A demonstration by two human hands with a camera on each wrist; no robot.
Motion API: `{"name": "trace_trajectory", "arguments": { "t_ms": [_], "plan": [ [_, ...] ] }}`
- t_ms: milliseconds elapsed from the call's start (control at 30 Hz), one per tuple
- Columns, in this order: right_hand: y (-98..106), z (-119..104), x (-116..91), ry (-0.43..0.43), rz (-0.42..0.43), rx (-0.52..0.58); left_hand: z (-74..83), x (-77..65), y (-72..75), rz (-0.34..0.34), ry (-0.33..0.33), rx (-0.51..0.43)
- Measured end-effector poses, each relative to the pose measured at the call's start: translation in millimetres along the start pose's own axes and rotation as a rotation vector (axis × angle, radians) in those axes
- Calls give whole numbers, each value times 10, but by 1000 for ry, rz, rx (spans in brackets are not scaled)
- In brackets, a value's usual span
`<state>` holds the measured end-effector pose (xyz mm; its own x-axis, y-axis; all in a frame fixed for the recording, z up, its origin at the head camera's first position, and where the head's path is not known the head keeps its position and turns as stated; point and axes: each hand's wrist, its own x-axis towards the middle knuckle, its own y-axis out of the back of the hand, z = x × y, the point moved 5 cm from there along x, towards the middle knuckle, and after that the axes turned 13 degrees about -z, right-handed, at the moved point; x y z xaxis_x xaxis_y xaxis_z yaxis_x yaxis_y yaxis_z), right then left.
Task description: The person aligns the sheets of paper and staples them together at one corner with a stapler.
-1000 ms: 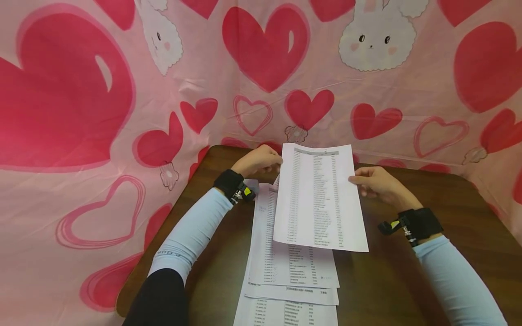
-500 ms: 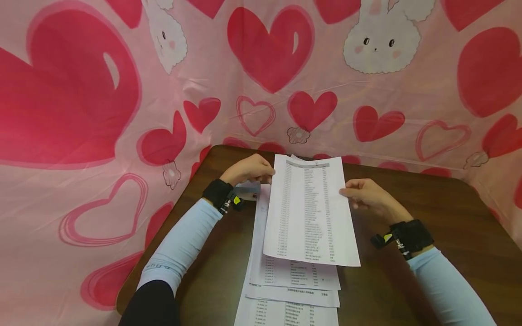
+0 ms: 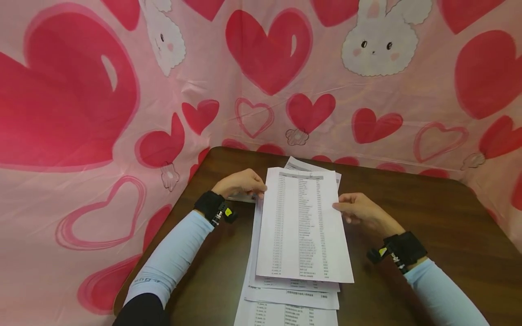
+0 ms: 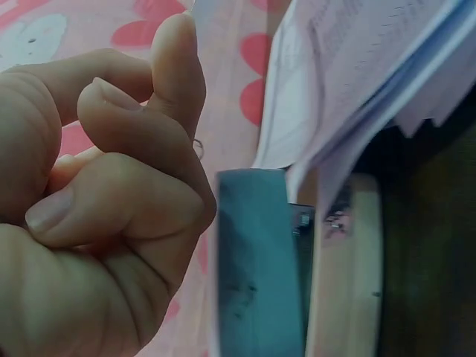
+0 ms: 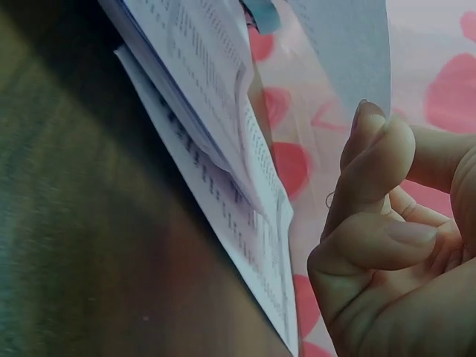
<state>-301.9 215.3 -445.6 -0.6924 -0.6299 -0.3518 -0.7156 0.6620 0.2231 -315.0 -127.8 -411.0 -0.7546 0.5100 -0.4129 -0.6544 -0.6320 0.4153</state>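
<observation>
Your left hand [image 3: 241,182] and right hand [image 3: 362,209] pinch a white rectangular printed paper sheet [image 3: 303,228] over the white paper pile [image 3: 293,314]; you're apparently stacking, so square its edges next.

Held sheet [image 3: 303,226]: white paper, columns of small dark print beneath a grey header band
Pose: raised over the pile, header end away from the person, pinched at both side edges
Paper pile [image 3: 291,296]: printed white sheets, unevenly overlapped, lying on the surface [image 3: 379,290]
</observation>
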Motion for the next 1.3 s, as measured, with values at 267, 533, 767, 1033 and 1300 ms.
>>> {"name": "trace_trajectory", "arguments": {
  "t_ms": [267, 533, 767, 1033, 1300],
  "plan": [
    [-127, 106, 27, -6, -35, 17, -156, -59, -136, -13, 48, -80],
    [-269, 187, 79, -4, -60, -1, -320, -29, -230, -1, 101, -25],
    [-332, 191, 88, -6, -94, 14, -383, -30, -273, -24, 121, -30],
    [-368, 268, 130, -40, -113, -16, -377, -30, -339, -56, 141, 19],
    [-367, 288, 137, -62, -130, -60, -380, -67, -314, -68, 131, 55]
  ]
}}
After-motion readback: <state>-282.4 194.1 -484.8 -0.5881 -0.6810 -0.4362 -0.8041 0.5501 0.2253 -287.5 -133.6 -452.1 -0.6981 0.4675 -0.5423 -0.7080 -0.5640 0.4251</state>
